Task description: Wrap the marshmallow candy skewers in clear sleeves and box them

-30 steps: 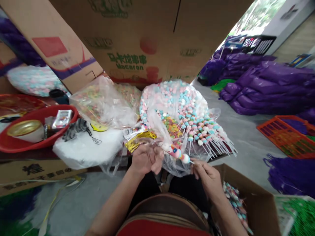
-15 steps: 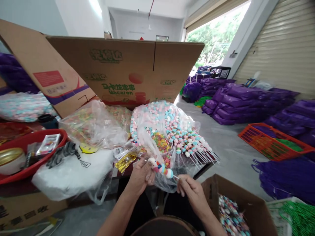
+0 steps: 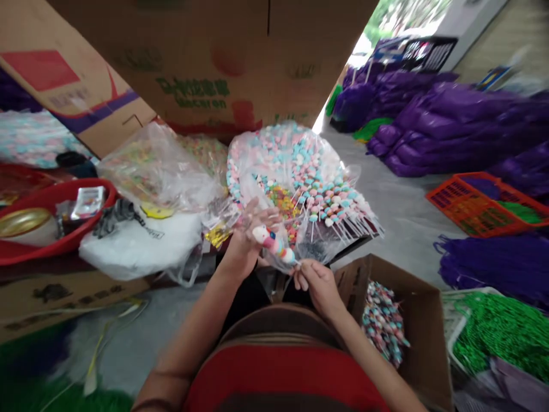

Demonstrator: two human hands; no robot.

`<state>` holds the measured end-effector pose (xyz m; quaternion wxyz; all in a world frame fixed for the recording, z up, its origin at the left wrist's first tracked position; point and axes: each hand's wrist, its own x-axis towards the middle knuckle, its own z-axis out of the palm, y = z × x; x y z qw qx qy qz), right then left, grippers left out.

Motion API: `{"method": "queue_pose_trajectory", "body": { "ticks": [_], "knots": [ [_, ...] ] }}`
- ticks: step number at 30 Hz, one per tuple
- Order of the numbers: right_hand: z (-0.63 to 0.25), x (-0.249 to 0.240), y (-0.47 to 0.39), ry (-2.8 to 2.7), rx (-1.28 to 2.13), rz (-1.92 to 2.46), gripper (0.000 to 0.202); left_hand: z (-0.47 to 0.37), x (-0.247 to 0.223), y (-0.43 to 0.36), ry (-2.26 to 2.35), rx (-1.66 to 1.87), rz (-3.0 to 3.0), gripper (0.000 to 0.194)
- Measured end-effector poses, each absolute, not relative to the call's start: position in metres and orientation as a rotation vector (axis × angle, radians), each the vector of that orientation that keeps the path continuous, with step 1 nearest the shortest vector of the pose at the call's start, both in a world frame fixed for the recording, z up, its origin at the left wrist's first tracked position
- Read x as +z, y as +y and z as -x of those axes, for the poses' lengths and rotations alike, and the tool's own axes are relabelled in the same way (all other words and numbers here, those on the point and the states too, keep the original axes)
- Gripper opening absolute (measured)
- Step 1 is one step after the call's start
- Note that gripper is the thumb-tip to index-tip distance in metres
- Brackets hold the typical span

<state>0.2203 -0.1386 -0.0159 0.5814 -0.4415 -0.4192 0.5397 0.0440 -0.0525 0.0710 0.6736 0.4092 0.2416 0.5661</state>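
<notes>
A skewer of colourful marshmallows (image 3: 274,245) with a white, face-like top piece slants in front of me. My right hand (image 3: 315,281) is closed on its thin white stick at the lower end. Beside the top piece is my left hand (image 3: 249,237), slightly blurred, its fingers stretched out and apart. Past the hands, a clear bag holds yellow, orange and green gummy rings (image 3: 285,200). Many finished-looking marshmallow skewers (image 3: 330,200) lie to the right, sticks pointing toward me. Gold twist ties (image 3: 217,234) lie left of my left hand.
A large open carton (image 3: 193,63) stands behind the bags. On the left are a red basin (image 3: 109,197) and a white plastic bag (image 3: 128,252). At lower right, a cardboard box (image 3: 422,332) holds wrapped sweets, near an orange crate (image 3: 454,223) and purple sacks (image 3: 454,131).
My view has tilted down. My left hand's fingers have loosened from the top of the skewer and spread out. The right hand still holds the stick.
</notes>
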Motion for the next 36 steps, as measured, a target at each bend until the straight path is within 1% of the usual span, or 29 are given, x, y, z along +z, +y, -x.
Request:
{"method": "queue_pose_trajectory", "body": {
  "ticks": [1, 3, 5, 6, 10, 14, 17, 18, 21, 22, 23, 24, 27, 29, 30, 33, 36],
  "knots": [
    [-0.220, -0.015, -0.139, -0.970, 1.264, 1.030, 0.043, -0.050, 0.073, -0.053, 0.514, 1.297, -0.864, 0.078],
    [-0.218, -0.013, -0.140, -0.963, 1.278, 1.034, 0.041, -0.062, 0.074, -0.054, 0.529, 1.316, -0.769, 0.057],
    [-0.216, -0.014, -0.142, -0.952, 1.280, 1.051, 0.039, -0.074, 0.072, -0.056, 0.555, 1.332, -0.703, 0.042],
    [-0.214, -0.015, -0.143, -0.941, 1.269, 1.064, 0.038, -0.079, 0.069, -0.057, 0.564, 1.336, -0.682, 0.041],
    [-0.209, -0.021, -0.144, -0.892, 1.245, 1.109, 0.035, -0.097, 0.058, -0.060, 0.568, 1.309, -0.655, 0.052],
    [-0.209, -0.022, -0.141, -0.866, 1.300, 1.096, 0.033, -0.102, 0.043, -0.059, 0.584, 1.222, -0.680, 0.046],
    [-0.212, -0.019, -0.135, -0.788, 1.330, 1.044, 0.029, -0.096, 0.033, -0.055, 0.598, 1.086, -0.711, 0.044],
    [-0.213, -0.018, -0.133, -0.763, 1.346, 1.025, 0.028, -0.092, 0.031, -0.052, 0.592, 1.051, -0.720, 0.049],
    [-0.214, -0.018, -0.126, -0.740, 1.372, 1.003, 0.027, -0.078, 0.032, -0.038, 0.561, 1.083, -0.716, 0.076],
    [-0.215, -0.019, -0.125, -0.751, 1.369, 1.015, 0.026, -0.074, 0.035, -0.032, 0.562, 1.131, -0.707, 0.078],
    [-0.215, -0.020, -0.123, -0.768, 1.363, 1.032, 0.027, -0.070, 0.038, -0.026, 0.574, 1.185, -0.698, 0.076],
    [-0.215, -0.021, -0.122, -0.789, 1.355, 1.054, 0.026, -0.068, 0.041, -0.020, 0.593, 1.239, -0.692, 0.070],
    [-0.217, -0.026, -0.120, -0.878, 1.297, 1.135, 0.024, -0.067, 0.047, -0.005, 0.655, 1.374, -0.668, 0.044],
    [-0.219, -0.028, -0.119, -0.961, 1.195, 1.214, 0.019, -0.072, 0.047, -0.001, 0.680, 1.413, -0.634, 0.031],
    [-0.220, -0.029, -0.119, -0.996, 1.128, 1.255, 0.017, -0.075, 0.046, -0.001, 0.693, 1.416, -0.614, 0.029],
    [-0.222, -0.029, -0.117, -1.034, 0.969, 1.348, 0.019, -0.082, 0.043, -0.003, 0.742, 1.379, -0.567, 0.034],
    [-0.222, -0.026, -0.116, -1.002, 0.975, 1.370, 0.022, -0.084, 0.042, -0.004, 0.744, 1.328, -0.569, 0.036]
  ]
}}
